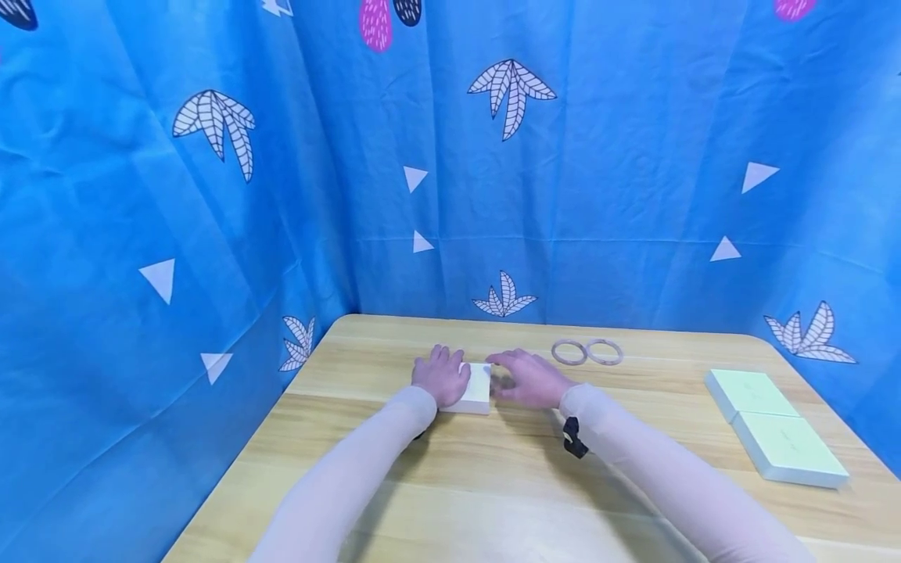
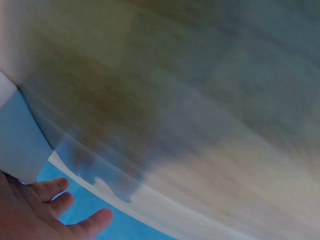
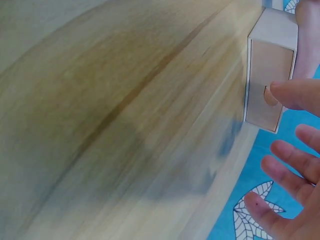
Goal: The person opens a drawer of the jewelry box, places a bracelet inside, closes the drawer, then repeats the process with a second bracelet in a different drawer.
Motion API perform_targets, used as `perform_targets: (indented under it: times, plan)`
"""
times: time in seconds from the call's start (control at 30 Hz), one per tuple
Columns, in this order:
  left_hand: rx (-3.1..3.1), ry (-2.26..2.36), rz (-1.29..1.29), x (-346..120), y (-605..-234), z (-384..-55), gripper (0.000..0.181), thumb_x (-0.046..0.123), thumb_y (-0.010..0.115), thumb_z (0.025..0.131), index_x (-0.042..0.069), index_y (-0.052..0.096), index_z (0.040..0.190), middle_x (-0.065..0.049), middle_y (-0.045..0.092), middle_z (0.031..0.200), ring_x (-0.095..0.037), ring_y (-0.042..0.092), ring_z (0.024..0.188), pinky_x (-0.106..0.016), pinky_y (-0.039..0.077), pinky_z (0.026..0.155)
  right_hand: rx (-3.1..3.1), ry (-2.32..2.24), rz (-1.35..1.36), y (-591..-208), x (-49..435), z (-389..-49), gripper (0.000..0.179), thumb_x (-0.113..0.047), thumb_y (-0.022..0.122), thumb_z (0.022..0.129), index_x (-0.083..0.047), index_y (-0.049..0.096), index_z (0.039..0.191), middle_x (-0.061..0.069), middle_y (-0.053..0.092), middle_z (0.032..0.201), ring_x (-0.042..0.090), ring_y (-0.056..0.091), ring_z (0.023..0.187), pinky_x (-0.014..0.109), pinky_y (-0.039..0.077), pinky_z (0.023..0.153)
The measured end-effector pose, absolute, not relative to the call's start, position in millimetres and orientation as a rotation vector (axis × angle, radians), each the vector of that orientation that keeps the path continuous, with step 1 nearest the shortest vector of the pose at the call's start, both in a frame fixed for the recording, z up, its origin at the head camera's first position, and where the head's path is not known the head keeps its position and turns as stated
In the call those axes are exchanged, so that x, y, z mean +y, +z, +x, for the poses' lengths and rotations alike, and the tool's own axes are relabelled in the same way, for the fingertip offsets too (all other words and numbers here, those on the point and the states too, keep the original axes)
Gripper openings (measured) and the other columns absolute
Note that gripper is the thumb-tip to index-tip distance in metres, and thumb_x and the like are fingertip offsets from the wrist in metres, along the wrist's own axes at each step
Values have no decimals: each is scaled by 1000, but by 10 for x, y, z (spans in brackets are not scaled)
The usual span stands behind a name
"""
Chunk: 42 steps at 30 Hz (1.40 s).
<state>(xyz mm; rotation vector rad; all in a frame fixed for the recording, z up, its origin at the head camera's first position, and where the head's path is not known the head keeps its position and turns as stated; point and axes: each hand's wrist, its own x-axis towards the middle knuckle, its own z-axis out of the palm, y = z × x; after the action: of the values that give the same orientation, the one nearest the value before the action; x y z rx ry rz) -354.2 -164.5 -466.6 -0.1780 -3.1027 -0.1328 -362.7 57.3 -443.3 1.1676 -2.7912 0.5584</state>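
A small white box [image 1: 477, 385] lies on the table between both hands. My left hand [image 1: 441, 377] rests over its left part with the fingers stretched out. In the left wrist view these fingers [image 2: 62, 200] are spread apart beside the box's pale side [image 2: 22, 135]. Close at the box's right end is my right hand [image 1: 529, 379], fingers apart. The right wrist view shows that end as a tan drawer front [image 3: 265, 65] with a rounded notch [image 3: 270, 97]. One fingertip [image 3: 280, 92] of the right hand is right at the notch; the other fingers hang loose.
Two pale purple rings [image 1: 568, 352] lie side by side behind the right hand. At the table's right, two pale boxes [image 1: 788, 446] sit end to end. A blue patterned curtain [image 1: 598, 195] borders the wooden table [image 1: 507, 500] at the back and sides.
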Motion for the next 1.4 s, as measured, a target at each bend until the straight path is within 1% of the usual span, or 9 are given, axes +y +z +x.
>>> perform_targets:
  times: [0.13,0.37,0.47,0.63,0.8,0.93,1.07,1.2,1.4]
  plan:
    - [-3094,-109,-191,-1673,-4622,-3498,58,46,25,107,16,41,154,-13,46,153,-31,36,145,-62,37,107,-2811,549,1187,-4432,575,-3629,63,-28,78,87,-21,54,146,7,59,144,32,55,130,53,46,107]
    - [-3078,-47,-235,-1702,-4531,-3457,57,44,28,106,13,46,151,-13,49,150,-31,39,144,-61,39,106,-2815,530,1175,-4396,578,-3620,65,-26,78,87,-19,52,147,7,57,146,33,53,133,53,45,109]
    - [-3072,-75,-245,-1702,-4491,-3464,56,43,33,105,12,46,150,-13,50,149,-31,41,143,-61,39,107,-2808,532,1180,-4378,579,-3620,66,-25,79,86,-16,53,146,9,57,145,34,53,133,53,45,108]
    - [-3055,-94,-253,-1716,-4443,-3537,60,45,43,103,11,42,152,-13,53,149,-33,45,140,-60,38,110,-2810,518,1171,-4356,586,-3614,66,-25,79,86,-17,53,146,8,57,145,34,54,133,53,45,108]
    - [-3015,-122,-288,-1741,-4373,-3609,62,44,55,98,13,47,150,-12,60,142,-31,51,134,-56,40,109,-2830,529,1169,-4324,587,-3594,65,-28,77,88,-17,52,147,8,56,147,34,52,134,54,44,109]
    - [-3008,-164,-312,-1782,-4279,-3592,59,43,60,95,14,54,146,-8,61,141,-29,52,133,-55,40,110,-2831,542,1169,-4291,578,-3581,63,-31,76,90,-18,53,146,8,56,147,35,52,135,54,44,109]
    - [-3014,-203,-365,-1840,-4199,-3543,58,46,60,94,15,57,143,-5,60,143,-29,51,135,-57,39,110,-2828,555,1170,-4274,572,-3573,63,-33,76,89,-18,53,146,8,56,147,35,51,135,55,43,110]
    - [-3039,-232,-430,-1897,-4160,-3486,65,55,60,92,19,54,146,-4,56,147,-29,46,139,-59,35,113,-2820,555,1180,-4275,566,-3574,64,-37,75,89,-19,53,147,8,56,147,36,51,135,58,41,110]
    - [-3117,-327,-504,-1948,-4131,-3381,83,67,65,85,23,46,153,-4,48,154,-28,39,144,-62,28,116,-2866,488,1185,-4262,548,-3577,78,-57,71,86,-25,46,151,2,52,152,34,48,138,62,37,111]
